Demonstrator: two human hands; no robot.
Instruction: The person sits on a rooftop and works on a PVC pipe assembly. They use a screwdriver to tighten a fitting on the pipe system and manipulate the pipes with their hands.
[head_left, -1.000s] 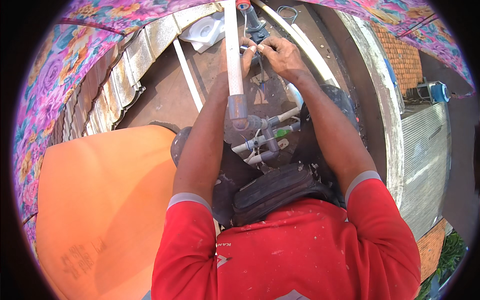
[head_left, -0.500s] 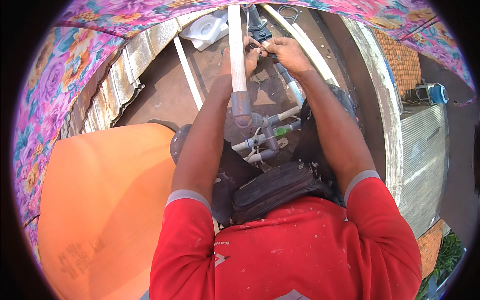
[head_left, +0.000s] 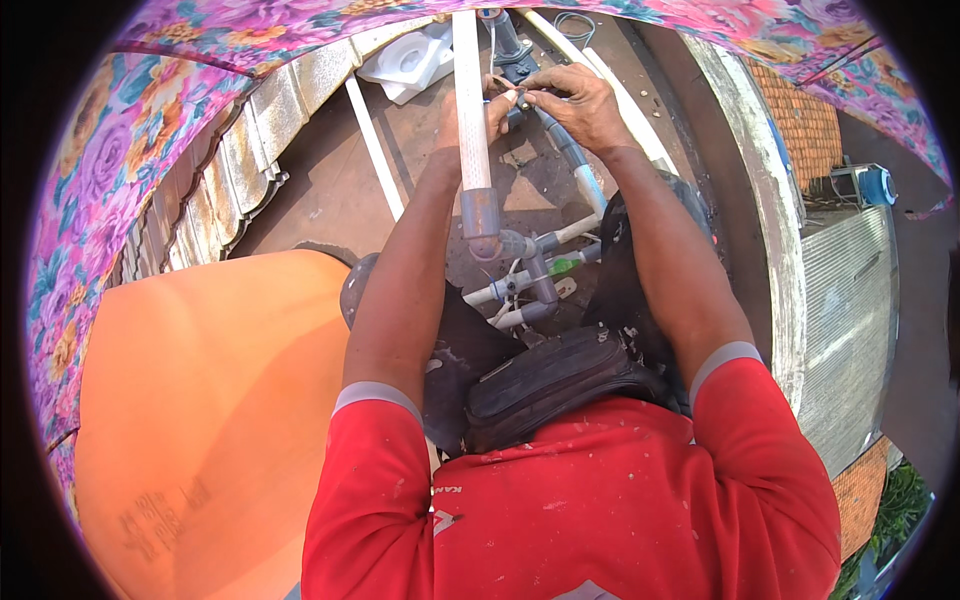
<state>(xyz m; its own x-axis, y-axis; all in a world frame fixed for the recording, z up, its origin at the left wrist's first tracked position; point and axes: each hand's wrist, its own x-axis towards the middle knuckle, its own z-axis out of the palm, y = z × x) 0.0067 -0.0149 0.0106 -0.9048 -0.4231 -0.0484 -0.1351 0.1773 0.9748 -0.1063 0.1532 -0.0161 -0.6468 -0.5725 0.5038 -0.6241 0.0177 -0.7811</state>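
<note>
At the far end of my reach, both hands meet in front of a dark grey pump-like fitting [head_left: 514,66]. My left hand [head_left: 498,116] is partly covered by an upright white pipe [head_left: 471,110]; its thumb and fingers are pinched together. Against them my right hand [head_left: 582,108] presses its thumb and index finger, the other fingers curled. Between the fingertips sits a small dark piece [head_left: 522,98], too small to name. Just below my right hand runs a grey-blue pipe [head_left: 568,150].
Joined grey and white pipes [head_left: 540,275] with a green-handled valve [head_left: 565,265] lie between my knees. A large orange surface [head_left: 210,400] is at left. Flowered cloth [head_left: 250,30] arches overhead. Beyond lie a white moulded foam piece [head_left: 408,62], long white pipes [head_left: 630,110] and a low wall [head_left: 780,250].
My right hand has shifted slightly and its index finger now arches higher over the thumb. The left fingers have turned a little. Both hands stay at the same spot.
</note>
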